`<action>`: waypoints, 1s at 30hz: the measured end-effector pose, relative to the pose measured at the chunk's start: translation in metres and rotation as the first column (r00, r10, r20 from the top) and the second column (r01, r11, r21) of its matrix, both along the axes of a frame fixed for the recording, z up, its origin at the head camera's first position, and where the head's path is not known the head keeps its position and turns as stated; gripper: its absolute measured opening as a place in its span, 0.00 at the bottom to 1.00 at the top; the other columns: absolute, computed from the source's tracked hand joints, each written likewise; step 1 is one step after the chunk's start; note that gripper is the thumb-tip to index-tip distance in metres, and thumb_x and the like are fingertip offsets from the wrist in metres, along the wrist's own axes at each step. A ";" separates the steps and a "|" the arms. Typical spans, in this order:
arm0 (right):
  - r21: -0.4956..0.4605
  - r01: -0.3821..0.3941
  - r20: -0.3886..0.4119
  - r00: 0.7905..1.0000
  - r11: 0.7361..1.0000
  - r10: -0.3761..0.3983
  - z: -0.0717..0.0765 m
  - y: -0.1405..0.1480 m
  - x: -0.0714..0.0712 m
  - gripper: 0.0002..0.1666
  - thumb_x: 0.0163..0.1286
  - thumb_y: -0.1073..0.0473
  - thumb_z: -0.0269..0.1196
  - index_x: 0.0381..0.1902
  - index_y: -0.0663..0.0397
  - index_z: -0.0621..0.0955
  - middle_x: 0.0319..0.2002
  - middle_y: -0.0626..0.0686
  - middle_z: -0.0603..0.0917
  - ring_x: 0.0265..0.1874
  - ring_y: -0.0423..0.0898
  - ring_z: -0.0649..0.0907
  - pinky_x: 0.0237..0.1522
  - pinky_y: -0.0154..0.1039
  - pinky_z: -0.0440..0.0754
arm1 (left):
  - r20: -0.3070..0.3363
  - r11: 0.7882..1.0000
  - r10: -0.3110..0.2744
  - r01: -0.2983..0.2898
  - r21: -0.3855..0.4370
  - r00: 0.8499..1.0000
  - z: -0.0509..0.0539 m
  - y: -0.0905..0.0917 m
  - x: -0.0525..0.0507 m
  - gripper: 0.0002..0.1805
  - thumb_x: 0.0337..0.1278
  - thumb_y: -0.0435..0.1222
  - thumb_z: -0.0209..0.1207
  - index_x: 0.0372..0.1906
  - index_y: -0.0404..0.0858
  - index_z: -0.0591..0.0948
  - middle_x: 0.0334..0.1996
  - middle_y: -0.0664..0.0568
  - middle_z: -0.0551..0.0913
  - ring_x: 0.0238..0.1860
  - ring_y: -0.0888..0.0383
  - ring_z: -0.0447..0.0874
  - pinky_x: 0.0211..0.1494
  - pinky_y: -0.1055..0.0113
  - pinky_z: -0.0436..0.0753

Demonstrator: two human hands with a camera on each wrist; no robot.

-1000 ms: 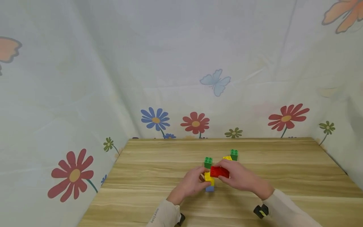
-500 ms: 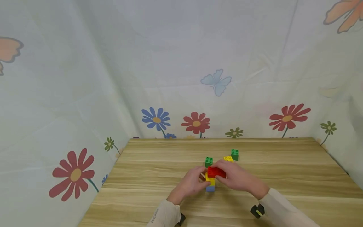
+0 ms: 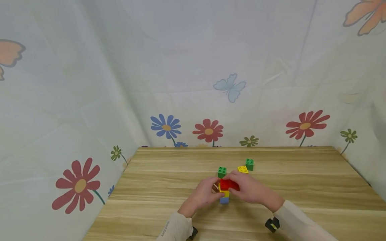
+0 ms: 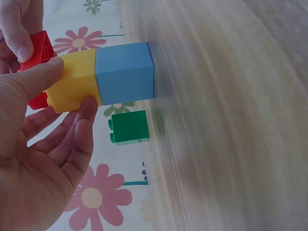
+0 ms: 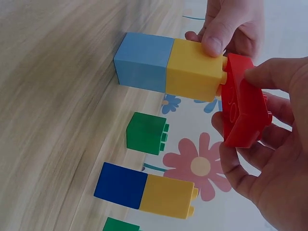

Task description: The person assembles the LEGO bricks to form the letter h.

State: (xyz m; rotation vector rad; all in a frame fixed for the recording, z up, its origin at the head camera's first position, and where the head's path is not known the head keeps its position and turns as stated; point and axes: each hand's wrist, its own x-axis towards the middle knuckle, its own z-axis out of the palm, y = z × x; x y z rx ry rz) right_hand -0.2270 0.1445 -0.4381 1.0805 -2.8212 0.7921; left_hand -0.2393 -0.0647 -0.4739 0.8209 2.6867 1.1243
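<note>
My left hand point(image 3: 203, 194) pinches a yellow toy building brick point(image 5: 195, 70) between thumb and fingers. That brick stands on a light blue brick point(image 4: 125, 74), which sits on the table. In my right hand point(image 3: 251, 189) is a longer red brick point(image 5: 244, 103), gripped by thumb and fingers. The red brick lies over the yellow one's studs at one end, and its other end juts out to the right. Some yellow studs still show in the right wrist view, so a narrow gap remains there. Whether the two bricks touch is hard to tell.
Behind the stack stands a green brick point(image 3: 221, 172). To its right, a yellow brick point(image 5: 167, 196) sits on a dark blue brick point(image 5: 120, 185), with another green brick point(image 3: 249, 164) beyond. A flowered cloth point(image 3: 181, 83) hangs behind the wooden table point(image 3: 169, 167).
My right hand has moved left, bringing the red brick from beside and above the yellow brick to over its top. The left hand has stayed in place on the yellow brick.
</note>
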 end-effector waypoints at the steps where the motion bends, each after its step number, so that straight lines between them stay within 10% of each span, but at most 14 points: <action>1: 0.000 -0.001 -0.002 1.000 1.000 0.001 0.000 0.000 0.000 0.21 0.63 0.57 0.66 0.54 0.48 0.77 0.48 0.43 0.77 0.42 0.37 0.77 0.44 0.31 0.78 | -0.003 1.000 -0.001 0.001 0.000 1.000 0.000 0.000 0.000 0.18 0.54 0.41 0.66 0.51 0.48 0.77 0.41 0.65 0.77 0.38 0.66 0.77 0.40 0.74 0.77; 30: 0.007 -0.019 -0.040 0.999 1.000 0.020 0.000 -0.005 -0.001 0.20 0.61 0.57 0.68 0.52 0.48 0.80 0.47 0.43 0.78 0.41 0.38 0.78 0.44 0.32 0.79 | 0.006 1.000 -0.017 0.017 0.018 1.000 0.002 -0.002 0.001 0.19 0.56 0.41 0.64 0.53 0.52 0.76 0.43 0.66 0.77 0.41 0.65 0.78 0.43 0.74 0.77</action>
